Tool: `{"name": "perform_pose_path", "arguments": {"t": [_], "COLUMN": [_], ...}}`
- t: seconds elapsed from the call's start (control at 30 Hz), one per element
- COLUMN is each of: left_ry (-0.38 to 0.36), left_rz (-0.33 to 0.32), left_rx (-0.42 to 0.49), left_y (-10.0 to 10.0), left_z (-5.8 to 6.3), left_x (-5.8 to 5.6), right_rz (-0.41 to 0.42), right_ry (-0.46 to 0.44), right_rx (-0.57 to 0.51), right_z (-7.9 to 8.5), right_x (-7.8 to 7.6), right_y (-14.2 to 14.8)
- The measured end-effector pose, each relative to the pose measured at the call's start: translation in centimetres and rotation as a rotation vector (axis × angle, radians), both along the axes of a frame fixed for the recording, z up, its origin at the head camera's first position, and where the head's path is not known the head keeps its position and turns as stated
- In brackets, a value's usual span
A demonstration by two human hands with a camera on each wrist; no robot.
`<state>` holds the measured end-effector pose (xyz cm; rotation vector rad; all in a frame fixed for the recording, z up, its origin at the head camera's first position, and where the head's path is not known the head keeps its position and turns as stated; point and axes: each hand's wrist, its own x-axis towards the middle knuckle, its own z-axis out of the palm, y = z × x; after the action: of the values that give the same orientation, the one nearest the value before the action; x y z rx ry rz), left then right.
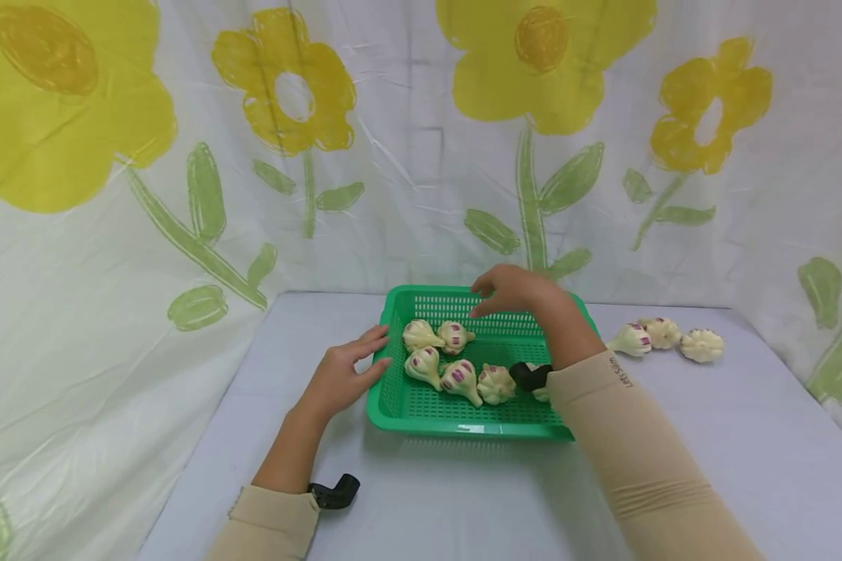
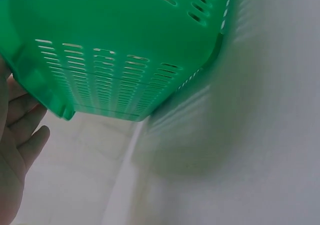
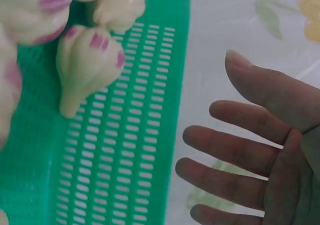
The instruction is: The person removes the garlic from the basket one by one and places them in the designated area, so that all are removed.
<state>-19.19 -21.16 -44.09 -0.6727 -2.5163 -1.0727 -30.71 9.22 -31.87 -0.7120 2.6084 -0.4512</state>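
Observation:
A green plastic basket point(image 1: 456, 428) with slotted sides holds several garlic bulbs point(image 1: 461, 378), cream with purple patches. My left hand point(image 1: 344, 375) rests its extended fingers against the basket's left rim; in the left wrist view those fingers point(image 2: 29, 127) lie partly behind the rim. Over the back of the basket hovers my right hand point(image 1: 512, 290), holding nothing. Its fingers are spread apart in the right wrist view, to the side of one bulb point(image 3: 90, 65) by the slotted wall. The right forearm and wrist camera hide part of the basket's right side and a bulb there.
To the right of the basket, more garlic bulbs point(image 1: 659, 333) lie grouped on the white-covered table point(image 1: 463, 499). A white curtain point(image 1: 407, 195) with painted yellow flowers hangs behind the table. Black wrist cameras point(image 1: 337, 492) stick out from the sleeves.

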Motion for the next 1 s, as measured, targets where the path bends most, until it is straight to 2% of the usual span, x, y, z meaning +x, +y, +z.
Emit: {"name": "perform_pose_path", "arguments": {"t": [0.23, 0.47, 0.73, 1.0], "left_ry": [-0.029, -0.04, -0.054, -0.066], "left_rz": [0.012, 0.011, 0.014, 0.012], "left_rx": [-0.003, 0.013, 0.017, 0.026], "left_y": [0.2, 0.1, 0.2, 0.1], "left_z": [-0.2, -0.2, -0.2, -0.1], "left_x": [0.0, -0.1, -0.1, -0.2], "right_rz": [0.044, 0.031, 0.034, 0.025], "right_ry": [-0.058, -0.076, -0.135, -0.191], "right_rx": [-0.075, -0.124, -0.259, -0.278], "right_z": [-1.8, -3.6, -6.0, -7.2], "right_x": [-0.8, -1.5, -2.2, -2.8], "right_y": [-1.2, -2.3, -2.2, -2.3]}}
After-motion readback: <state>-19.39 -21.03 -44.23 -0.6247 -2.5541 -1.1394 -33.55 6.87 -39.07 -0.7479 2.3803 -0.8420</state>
